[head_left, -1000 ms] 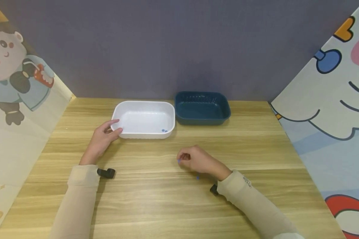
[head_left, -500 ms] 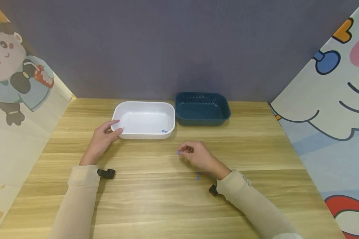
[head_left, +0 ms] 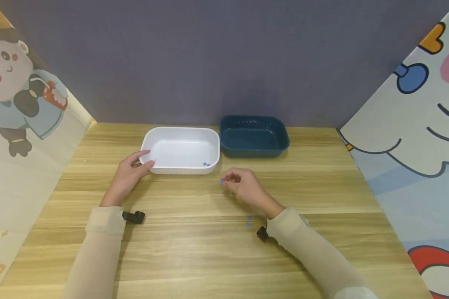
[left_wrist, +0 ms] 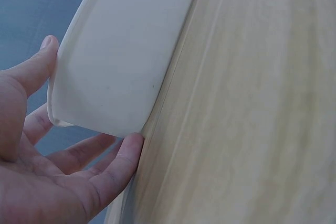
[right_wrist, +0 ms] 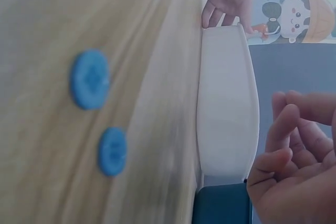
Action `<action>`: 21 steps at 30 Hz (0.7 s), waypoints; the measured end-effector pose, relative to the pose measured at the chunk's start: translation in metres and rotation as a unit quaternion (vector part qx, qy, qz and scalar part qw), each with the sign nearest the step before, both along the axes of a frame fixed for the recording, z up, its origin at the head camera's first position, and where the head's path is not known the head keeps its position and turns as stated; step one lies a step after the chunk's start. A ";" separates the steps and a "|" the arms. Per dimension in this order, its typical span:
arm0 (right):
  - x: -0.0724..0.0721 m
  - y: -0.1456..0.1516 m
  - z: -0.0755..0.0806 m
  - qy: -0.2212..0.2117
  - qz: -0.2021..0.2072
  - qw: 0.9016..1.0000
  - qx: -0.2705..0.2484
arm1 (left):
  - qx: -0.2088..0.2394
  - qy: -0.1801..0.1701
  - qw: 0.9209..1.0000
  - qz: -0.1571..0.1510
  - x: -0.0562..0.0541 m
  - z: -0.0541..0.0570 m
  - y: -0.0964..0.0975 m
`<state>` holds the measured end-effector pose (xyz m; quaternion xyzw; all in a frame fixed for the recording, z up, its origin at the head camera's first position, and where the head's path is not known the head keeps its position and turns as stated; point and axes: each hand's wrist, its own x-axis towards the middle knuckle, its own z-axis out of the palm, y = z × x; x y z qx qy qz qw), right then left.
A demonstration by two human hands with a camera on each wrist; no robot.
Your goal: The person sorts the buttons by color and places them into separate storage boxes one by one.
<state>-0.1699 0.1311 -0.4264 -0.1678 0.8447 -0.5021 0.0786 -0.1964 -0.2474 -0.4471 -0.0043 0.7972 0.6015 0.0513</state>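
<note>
My left hand holds the left end of a white plastic tray, thumb and fingers spread about its corner. In the left wrist view, the fingertips touch the white wall. Two small blue buttons lie in the tray's near right corner. My right hand is raised near that corner and pinches a blue button between thumb and fingertips. Seen from the right wrist, this button is hidden behind the fingers. Below the right hand, two more round blue buttons lie on the wooden table.
A dark teal tray stands against the white one, on its right. Behind both rises a grey partition. Side panels with cartoon prints bound the table at left and right.
My right hand has moved away from me toward the white tray, carrying the pinched button. Both buttons on the table now show clear of the hand. My left hand keeps its place.
</note>
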 end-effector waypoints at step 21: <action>-0.036 -0.031 0.010 -0.069 -0.042 0.990 -0.119 | 0.012 -0.004 1.000 -0.003 0.000 0.002 0.000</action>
